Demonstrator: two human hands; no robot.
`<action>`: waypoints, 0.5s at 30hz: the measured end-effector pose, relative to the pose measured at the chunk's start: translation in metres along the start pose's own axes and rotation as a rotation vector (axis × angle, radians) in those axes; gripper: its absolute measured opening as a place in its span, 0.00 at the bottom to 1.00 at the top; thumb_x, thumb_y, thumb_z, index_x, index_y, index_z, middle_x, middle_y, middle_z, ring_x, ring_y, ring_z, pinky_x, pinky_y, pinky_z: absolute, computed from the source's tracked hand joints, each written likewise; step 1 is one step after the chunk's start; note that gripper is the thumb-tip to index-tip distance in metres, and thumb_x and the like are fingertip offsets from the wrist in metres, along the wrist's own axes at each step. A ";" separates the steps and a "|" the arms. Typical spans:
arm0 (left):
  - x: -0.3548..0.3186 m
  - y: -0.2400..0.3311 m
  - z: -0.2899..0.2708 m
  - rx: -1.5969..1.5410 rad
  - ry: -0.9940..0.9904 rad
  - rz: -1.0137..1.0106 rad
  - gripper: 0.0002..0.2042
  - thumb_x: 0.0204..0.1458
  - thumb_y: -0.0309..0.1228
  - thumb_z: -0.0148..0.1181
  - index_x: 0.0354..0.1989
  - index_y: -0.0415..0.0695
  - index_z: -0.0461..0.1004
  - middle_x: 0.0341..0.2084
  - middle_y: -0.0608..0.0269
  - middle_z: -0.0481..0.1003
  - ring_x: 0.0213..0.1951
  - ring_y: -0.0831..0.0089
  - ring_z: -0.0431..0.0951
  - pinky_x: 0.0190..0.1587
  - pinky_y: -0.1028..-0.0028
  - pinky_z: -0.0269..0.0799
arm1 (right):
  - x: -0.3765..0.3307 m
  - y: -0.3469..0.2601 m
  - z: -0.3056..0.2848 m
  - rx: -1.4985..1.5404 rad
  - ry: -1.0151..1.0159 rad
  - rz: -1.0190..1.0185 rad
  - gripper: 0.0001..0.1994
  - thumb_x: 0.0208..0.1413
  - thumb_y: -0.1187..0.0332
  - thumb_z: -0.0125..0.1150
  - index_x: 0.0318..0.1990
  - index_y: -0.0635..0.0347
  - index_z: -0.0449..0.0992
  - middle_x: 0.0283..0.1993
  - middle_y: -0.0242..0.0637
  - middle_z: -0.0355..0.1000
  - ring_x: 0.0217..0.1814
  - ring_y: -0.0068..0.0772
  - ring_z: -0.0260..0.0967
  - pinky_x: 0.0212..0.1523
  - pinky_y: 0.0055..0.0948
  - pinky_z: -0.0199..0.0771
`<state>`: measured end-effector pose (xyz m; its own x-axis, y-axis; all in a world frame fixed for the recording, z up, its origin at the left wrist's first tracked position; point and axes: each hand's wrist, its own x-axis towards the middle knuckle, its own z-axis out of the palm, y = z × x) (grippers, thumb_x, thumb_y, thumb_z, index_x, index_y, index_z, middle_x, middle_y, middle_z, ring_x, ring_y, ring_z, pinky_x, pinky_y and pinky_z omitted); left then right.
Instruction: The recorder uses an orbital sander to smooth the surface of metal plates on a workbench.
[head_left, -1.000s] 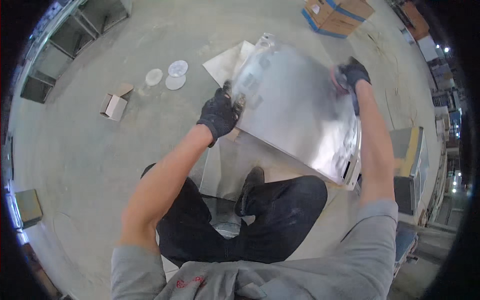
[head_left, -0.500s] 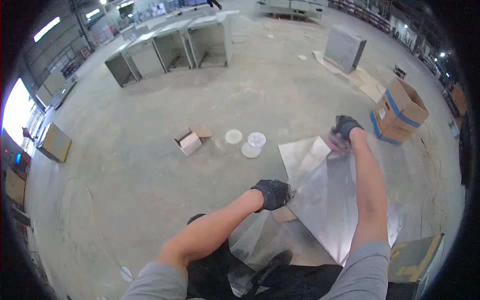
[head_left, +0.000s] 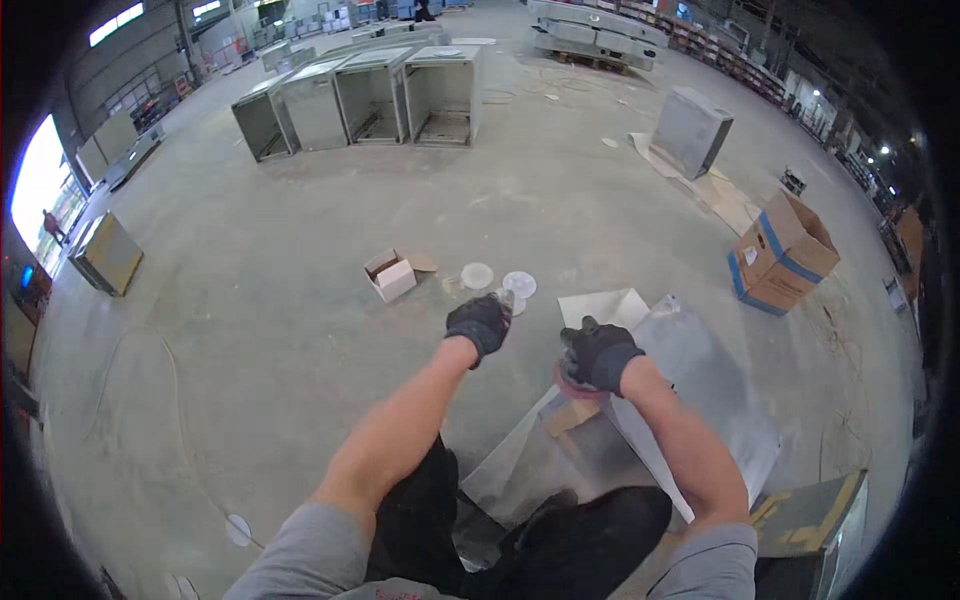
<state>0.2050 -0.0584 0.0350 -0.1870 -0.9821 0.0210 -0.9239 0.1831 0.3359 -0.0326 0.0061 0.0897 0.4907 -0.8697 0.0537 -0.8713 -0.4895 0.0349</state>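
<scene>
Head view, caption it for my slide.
Gloved right hand holding a reddish round tool near a metal panel, gloved left hand near pale discs.

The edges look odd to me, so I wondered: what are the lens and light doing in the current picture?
Head view: dark rim, straight lines bending near it; head view, left: doorway glaring white; head view, lower right: pale sheen on the metal sheet; head view, top: cabinets shadowy inside.
</scene>
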 end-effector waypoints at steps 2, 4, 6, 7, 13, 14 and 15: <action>-0.005 -0.008 0.000 0.014 -0.016 -0.052 0.21 0.59 0.45 0.43 0.39 0.41 0.77 0.35 0.47 0.80 0.38 0.46 0.80 0.40 0.53 0.75 | -0.024 -0.012 0.004 -0.015 -0.026 -0.008 0.20 0.49 0.52 0.56 0.47 0.51 0.76 0.43 0.50 0.73 0.34 0.55 0.75 0.35 0.49 0.75; -0.010 -0.010 0.004 -0.003 -0.034 -0.029 0.21 0.59 0.45 0.43 0.38 0.41 0.77 0.35 0.47 0.80 0.38 0.46 0.80 0.41 0.54 0.75 | -0.050 -0.024 0.006 -0.019 -0.017 0.049 0.19 0.50 0.53 0.56 0.46 0.51 0.76 0.43 0.49 0.73 0.33 0.55 0.74 0.34 0.49 0.75; -0.014 -0.007 0.008 -0.028 -0.053 -0.004 0.21 0.60 0.44 0.42 0.38 0.41 0.78 0.35 0.46 0.80 0.38 0.46 0.80 0.42 0.54 0.75 | -0.075 -0.035 0.006 -0.027 0.016 0.140 0.17 0.50 0.54 0.56 0.44 0.50 0.76 0.42 0.48 0.72 0.31 0.54 0.74 0.32 0.49 0.75; -0.016 -0.006 0.010 -0.039 -0.069 0.013 0.21 0.60 0.43 0.42 0.38 0.40 0.78 0.35 0.46 0.80 0.38 0.46 0.80 0.42 0.54 0.74 | -0.088 -0.040 0.006 -0.029 0.028 0.192 0.16 0.51 0.54 0.56 0.43 0.50 0.76 0.42 0.47 0.72 0.29 0.53 0.73 0.30 0.48 0.74; 0.003 0.021 0.029 -0.278 -0.327 0.138 0.22 0.59 0.48 0.43 0.40 0.43 0.77 0.35 0.49 0.80 0.35 0.50 0.78 0.39 0.56 0.74 | -0.211 -0.053 -0.009 -0.125 -0.027 0.543 0.10 0.51 0.56 0.58 0.38 0.47 0.75 0.42 0.46 0.71 0.30 0.52 0.73 0.29 0.47 0.74; 0.003 0.020 0.034 -0.318 -0.381 0.179 0.22 0.59 0.48 0.43 0.40 0.43 0.77 0.35 0.50 0.79 0.34 0.51 0.78 0.39 0.57 0.74 | -0.241 -0.055 0.001 -0.150 0.005 0.595 0.12 0.51 0.56 0.58 0.40 0.47 0.75 0.43 0.45 0.71 0.30 0.51 0.73 0.29 0.46 0.73; 0.005 0.018 0.036 -0.360 -0.422 0.201 0.22 0.59 0.49 0.43 0.41 0.44 0.77 0.35 0.51 0.79 0.33 0.52 0.78 0.38 0.57 0.74 | -0.270 -0.057 0.011 -0.181 0.041 0.627 0.13 0.51 0.55 0.58 0.42 0.47 0.74 0.45 0.45 0.71 0.30 0.50 0.72 0.28 0.45 0.72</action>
<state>0.1754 -0.0585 0.0074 -0.5319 -0.8137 -0.2343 -0.6986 0.2654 0.6644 -0.1157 0.2683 0.0624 -0.1072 -0.9818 0.1564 -0.9797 0.1312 0.1517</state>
